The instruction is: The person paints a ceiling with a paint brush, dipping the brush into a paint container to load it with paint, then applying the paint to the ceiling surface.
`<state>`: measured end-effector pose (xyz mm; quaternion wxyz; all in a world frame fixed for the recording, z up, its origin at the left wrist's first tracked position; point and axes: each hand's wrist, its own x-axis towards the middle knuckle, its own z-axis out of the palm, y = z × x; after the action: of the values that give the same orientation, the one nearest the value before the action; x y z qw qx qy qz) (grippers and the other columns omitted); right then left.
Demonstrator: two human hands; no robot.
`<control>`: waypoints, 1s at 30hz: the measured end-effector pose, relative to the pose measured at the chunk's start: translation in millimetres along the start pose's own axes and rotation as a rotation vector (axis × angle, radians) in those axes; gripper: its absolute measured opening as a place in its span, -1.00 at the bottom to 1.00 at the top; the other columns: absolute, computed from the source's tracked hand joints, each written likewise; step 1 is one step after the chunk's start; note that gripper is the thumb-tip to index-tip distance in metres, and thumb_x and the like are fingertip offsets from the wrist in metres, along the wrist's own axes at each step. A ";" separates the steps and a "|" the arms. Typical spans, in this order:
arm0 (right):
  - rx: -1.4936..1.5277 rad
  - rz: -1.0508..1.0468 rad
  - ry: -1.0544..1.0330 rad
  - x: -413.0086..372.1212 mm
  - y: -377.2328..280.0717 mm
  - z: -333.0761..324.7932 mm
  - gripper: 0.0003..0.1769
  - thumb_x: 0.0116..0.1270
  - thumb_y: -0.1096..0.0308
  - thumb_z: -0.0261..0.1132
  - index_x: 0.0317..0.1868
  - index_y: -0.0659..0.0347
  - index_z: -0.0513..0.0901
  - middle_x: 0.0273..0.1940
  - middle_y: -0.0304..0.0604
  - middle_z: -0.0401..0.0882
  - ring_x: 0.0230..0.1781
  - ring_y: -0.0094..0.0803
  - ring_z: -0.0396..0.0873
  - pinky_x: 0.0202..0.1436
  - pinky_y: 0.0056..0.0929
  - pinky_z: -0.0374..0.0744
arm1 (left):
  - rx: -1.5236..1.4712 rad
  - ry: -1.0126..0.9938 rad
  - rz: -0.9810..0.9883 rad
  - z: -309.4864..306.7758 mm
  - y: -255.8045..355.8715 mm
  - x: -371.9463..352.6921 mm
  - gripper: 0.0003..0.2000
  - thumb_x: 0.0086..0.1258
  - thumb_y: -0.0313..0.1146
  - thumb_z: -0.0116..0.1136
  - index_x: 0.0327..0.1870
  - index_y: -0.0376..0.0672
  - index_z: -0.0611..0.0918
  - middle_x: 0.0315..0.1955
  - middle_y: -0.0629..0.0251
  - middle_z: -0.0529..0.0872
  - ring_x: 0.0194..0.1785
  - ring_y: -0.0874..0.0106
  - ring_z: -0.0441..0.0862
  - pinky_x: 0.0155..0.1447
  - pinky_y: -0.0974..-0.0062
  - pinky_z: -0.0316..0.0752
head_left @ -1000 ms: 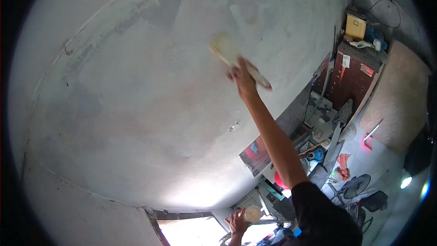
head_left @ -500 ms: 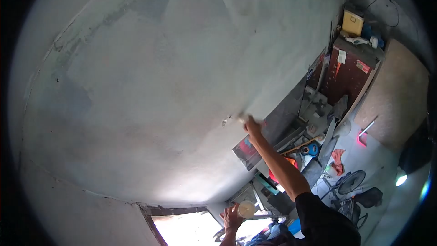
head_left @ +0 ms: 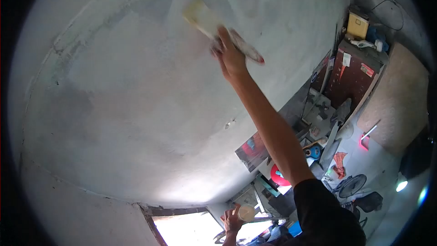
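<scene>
My right hand (head_left: 231,54) is wrapped round a wide, flat paintbrush (head_left: 204,19), slightly blurred by motion. Its pale yellowish bristles point up and left against or close to the whitish wall (head_left: 136,82); contact is hard to judge. The handle, ending in a red tip, sticks out to the lower right behind the hand. Low in the view, my left hand (head_left: 231,220) grips a pale round cup (head_left: 246,213) by its side. What the cup contains cannot be made out.
A bright window (head_left: 189,228) lies below. To the right stand a dark red cabinet (head_left: 343,75) with a yellow box (head_left: 357,25) on it, a large brown board (head_left: 396,100) and a bicycle (head_left: 353,186). A clear plastic sheet (head_left: 250,152) hangs by the wall's lower edge.
My right hand has swung up and left along the wall with the paintbrush, away from the small damaged spot. My left hand with the cup has hardly moved.
</scene>
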<state>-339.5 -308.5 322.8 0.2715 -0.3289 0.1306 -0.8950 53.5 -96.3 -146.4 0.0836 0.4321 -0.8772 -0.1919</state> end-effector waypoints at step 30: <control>0.043 -0.029 0.111 23.6 -28.9 7.8 -0.74 0.34 0.17 0.23 -0.41 0.11 0.43 -0.63 -0.38 0.20 -0.69 -0.57 0.17 -0.60 -0.53 0.23 | 0.055 -0.069 -0.046 -28.8 22.8 7.1 -0.30 -0.20 -0.01 0.46 0.09 0.07 0.52 -0.03 0.34 0.58 0.12 0.28 0.42 0.15 0.07 0.20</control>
<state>-360.9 -298.8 352.8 0.2579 -0.2747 0.1213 -0.9183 41.5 -96.9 -111.0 0.0371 0.4476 -0.8742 -0.1844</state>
